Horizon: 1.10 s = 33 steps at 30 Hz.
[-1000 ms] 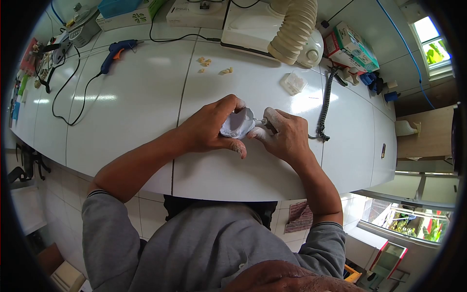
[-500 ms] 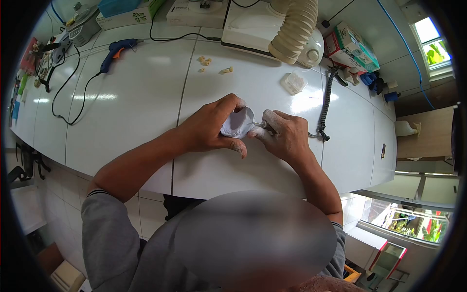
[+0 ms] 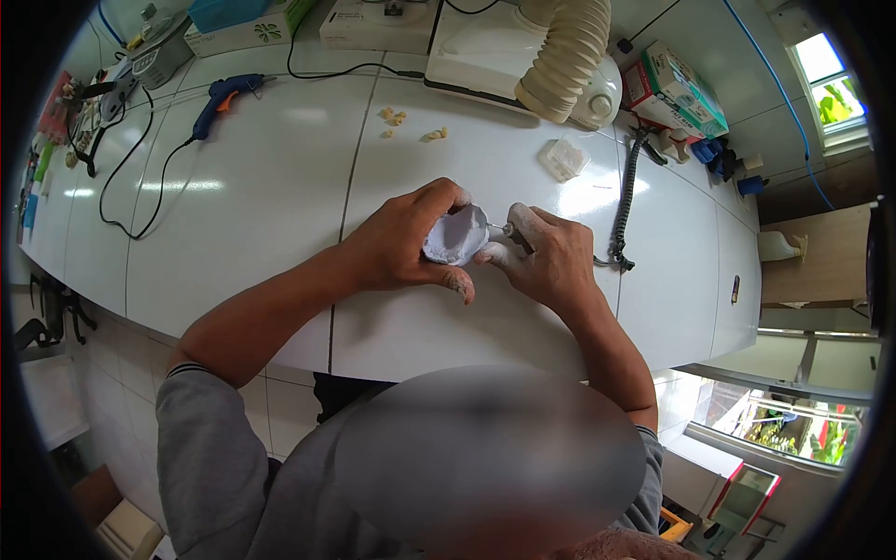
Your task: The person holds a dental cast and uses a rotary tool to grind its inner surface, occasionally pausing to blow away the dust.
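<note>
One dusty left hand [image 3: 397, 241] curls around a pale, chalky, cup-shaped piece [image 3: 457, 237]; the right hand [image 3: 553, 254] pinches a slim metal-tipped tool [image 3: 509, 230] over the glossy white worktop [image 3: 448, 327].

Bimanual posture.
Both forearms [image 3: 280, 297] angle inward. Left grip [image 3: 406, 236] curves, digits [image 3: 455, 282] parted; right grip [image 3: 544, 252] pinches, digits coated white.

A chalky white cup [image 3: 457, 233], uneven along its rim, is held over the tabletop [image 3: 439, 331] by the left hand [image 3: 401, 233], its hollow exposed. A slim tool [image 3: 509, 230], mostly covered by the right hand [image 3: 553, 254], is pointed at the cup's right edge; contact cannot be made out.
</note>
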Available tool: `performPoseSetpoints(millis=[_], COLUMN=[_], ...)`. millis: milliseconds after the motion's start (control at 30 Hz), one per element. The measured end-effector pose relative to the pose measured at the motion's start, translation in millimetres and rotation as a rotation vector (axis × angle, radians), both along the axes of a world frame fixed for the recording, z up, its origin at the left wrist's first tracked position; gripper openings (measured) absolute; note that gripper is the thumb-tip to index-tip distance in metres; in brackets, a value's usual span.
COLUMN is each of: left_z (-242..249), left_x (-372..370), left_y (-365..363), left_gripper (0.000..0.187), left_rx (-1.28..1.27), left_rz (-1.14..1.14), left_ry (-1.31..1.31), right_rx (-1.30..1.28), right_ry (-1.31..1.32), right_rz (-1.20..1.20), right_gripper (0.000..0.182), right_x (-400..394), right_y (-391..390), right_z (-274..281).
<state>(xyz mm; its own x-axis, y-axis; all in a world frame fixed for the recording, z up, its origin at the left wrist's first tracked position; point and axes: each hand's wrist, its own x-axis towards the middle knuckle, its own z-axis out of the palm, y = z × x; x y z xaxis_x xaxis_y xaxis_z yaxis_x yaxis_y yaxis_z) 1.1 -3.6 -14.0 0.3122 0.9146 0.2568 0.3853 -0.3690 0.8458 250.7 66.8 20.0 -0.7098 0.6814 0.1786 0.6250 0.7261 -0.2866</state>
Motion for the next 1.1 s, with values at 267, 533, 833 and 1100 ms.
performPoseSetpoints(millis=[267,533,833,1100], left_z=[-1,-5,-1,4], left_x=[0,1,3,4], left_y=[0,0,0,-1], left_gripper=[0.097,0.104,0.113,0.093], left_rx=[0.001,-0.019,0.053,0.028], left_rz=[0.007,0.019,0.055,0.051], left_ry=[0.0,-0.027,0.031,0.036], right_rx=[0.016,0.007,0.017,0.027], right_ry=[0.034,0.002,0.007,0.013], right_rz=[0.023,0.033,0.028,-0.018], right_gripper=[0.061,0.059,0.06,0.057], right_x=[1,3,1,-1], right_y=[1,1,-1,-1], right_z=[-4,-5,0,-5])
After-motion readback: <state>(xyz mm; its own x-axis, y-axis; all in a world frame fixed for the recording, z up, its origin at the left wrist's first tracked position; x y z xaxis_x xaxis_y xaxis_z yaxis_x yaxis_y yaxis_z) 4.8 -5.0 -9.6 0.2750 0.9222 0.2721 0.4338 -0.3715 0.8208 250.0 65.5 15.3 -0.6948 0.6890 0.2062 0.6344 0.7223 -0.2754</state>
